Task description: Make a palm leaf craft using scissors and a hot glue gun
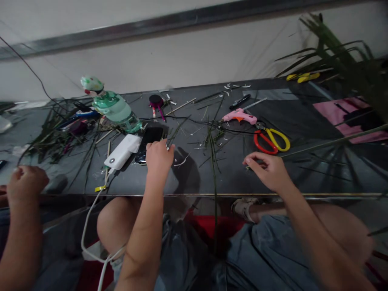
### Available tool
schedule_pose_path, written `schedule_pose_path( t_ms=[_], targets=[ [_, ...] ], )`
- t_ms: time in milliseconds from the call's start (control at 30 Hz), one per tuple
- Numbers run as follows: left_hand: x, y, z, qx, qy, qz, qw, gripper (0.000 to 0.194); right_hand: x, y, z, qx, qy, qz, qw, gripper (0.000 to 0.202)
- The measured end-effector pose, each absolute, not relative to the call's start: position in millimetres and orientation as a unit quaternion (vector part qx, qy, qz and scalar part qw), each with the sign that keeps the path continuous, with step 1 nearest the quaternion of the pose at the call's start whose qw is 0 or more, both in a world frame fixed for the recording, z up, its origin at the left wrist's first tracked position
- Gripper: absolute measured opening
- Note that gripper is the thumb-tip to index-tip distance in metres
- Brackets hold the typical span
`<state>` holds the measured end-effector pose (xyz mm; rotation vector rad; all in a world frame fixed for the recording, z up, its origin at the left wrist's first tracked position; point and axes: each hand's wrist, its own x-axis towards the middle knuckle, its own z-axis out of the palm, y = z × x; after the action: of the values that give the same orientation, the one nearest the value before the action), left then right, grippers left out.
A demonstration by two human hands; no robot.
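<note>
Left hand (158, 155) fingers curled narrow, tips on the black slab phone (150, 142) lying beside the white power bank (123, 151) on the dark table (230, 178). Right hand (268, 169) loosely curled, pinching a thin green leaf strip (333, 141). Red-yellow scissors (271, 139) just beyond.

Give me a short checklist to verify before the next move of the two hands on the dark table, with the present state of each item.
1. Left hand rests on the black smartphone: ok.
2. Right hand holds something: cannot tell; the fingers are curled just above the dark table.
3. Red-and-yellow-handled scissors lie apart from both hands: ok.
4. Pink hot-glue gun lies flat, untouched, its black cord trailing: ok.
5. White power bank lies beside the smartphone, its white cable hanging over the table edge: ok.
6. Another person's fist rests at the left edge, apart from the smartphone: ok.
</note>
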<state>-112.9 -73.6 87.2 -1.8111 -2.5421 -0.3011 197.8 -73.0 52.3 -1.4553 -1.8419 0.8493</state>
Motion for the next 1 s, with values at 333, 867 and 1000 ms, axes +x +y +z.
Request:
schedule_pose_path(
  t_ms=[333,867,1000],
  targets=[
    [-114,-43,81,-0.573,-0.818,-0.027,-0.031,0.029,192,-104,35,-0.552,-0.714,0.304,0.305,0.026],
    [-5,-159,43,-0.457,-0.567,-0.443,-0.523,0.027,134,-101,52,-0.470,-0.584,0.503,0.430,0.041],
    [1,-167,27,-0.453,-0.563,-0.423,-0.547,0.033,135,-100,51,-0.501,-0.580,0.471,0.437,0.038]
  ],
)
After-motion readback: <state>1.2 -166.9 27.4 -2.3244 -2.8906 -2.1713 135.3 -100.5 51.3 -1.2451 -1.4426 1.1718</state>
